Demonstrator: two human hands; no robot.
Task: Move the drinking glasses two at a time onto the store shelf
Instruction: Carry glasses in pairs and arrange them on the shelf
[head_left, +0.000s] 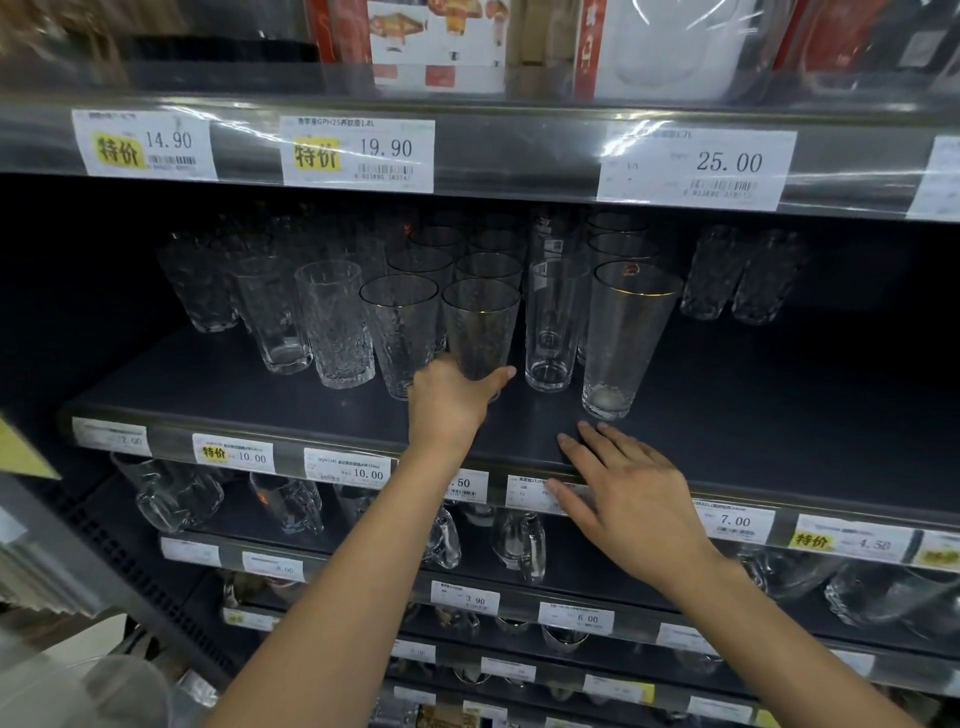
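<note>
Currently the gold-rimmed glass (480, 322) is upright among other glasses (337, 322) on the dark shelf (779, 405), with bare room to its right. My left hand (449, 402) grips its base; my right hand (631, 499) hovers flat, fingers straight, over the front edge.

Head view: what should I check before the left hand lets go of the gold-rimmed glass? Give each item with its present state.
1. Left hand grips the low part of the gold-rimmed clear tumbler: ok.
2. Tumbler upright: ok.
3. Tumbler's foot flat on the dark shelf: cannot tell, the hand hides it.
4. Tumbler apart from the textured gold-rimmed glass on its left: cannot tell, they overlap in this view.
5. Right hand open and empty: ok.
</note>
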